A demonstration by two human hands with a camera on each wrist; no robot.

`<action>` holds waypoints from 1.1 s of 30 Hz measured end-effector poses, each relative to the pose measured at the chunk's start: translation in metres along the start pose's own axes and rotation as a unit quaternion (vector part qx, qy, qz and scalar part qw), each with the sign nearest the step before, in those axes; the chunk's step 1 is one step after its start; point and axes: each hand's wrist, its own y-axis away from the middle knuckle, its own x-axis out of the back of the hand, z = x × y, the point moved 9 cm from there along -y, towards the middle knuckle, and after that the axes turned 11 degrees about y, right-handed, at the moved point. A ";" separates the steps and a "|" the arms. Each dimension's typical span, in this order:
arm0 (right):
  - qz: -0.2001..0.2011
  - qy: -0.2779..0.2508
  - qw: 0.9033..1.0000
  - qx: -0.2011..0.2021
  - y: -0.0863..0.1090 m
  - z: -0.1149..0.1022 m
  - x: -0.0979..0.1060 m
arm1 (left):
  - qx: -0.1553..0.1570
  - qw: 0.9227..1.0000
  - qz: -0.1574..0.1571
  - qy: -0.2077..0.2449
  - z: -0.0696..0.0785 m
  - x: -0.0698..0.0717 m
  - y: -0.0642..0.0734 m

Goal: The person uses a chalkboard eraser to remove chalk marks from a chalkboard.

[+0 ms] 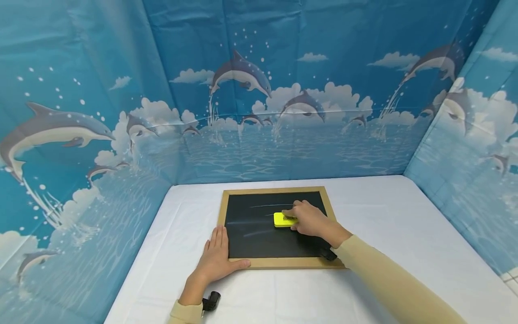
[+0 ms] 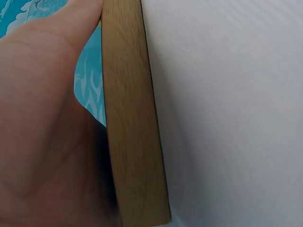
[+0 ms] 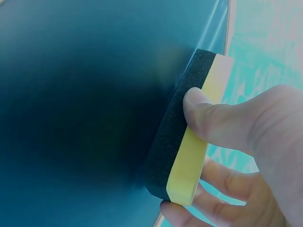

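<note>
A small blackboard [image 1: 259,245] with a wooden frame [image 1: 283,263] lies on the white-covered table. Several faint white chalk streaks cross its dark surface. My right hand [image 1: 309,218] grips a yellow board eraser [image 1: 279,220] between thumb and fingers, over the right half of the board. In the right wrist view the eraser's black felt [image 3: 175,132] lies against the board, with the thumb on its side. My left hand [image 1: 216,261] rests on the board's lower left corner, fingers straight along the left edge and thumb on the bottom edge. The left wrist view shows the frame's wooden side close up.
White cloth [image 1: 372,211] covers the table around the board. A blue curtain [image 1: 259,148] printed with dolphins and clouds stands behind it and on both sides. A black wrist device [image 1: 211,300] sits at the left wrist, above the cloth.
</note>
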 end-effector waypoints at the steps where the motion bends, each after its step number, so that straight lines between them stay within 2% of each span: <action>1: -0.001 -0.001 1.000 0.000 0.002 0.002 0.000 | -0.002 1.000 0.001 0.002 0.001 0.000 0.001; 17: -0.025 0.004 1.000 -0.014 0.028 0.043 0.007 | -0.009 1.000 0.005 0.002 0.001 0.006 -0.001; 24: -0.023 0.009 0.999 -0.024 0.038 0.059 0.013 | -0.007 1.000 0.007 0.000 0.001 0.005 0.000; 28: -0.033 0.013 0.999 -0.037 0.042 0.067 0.012 | -0.008 1.000 0.005 0.002 0.001 0.004 0.001; 33: -0.035 0.015 0.999 -0.030 0.046 0.071 0.012 | -0.013 1.000 0.007 0.006 0.002 0.003 0.003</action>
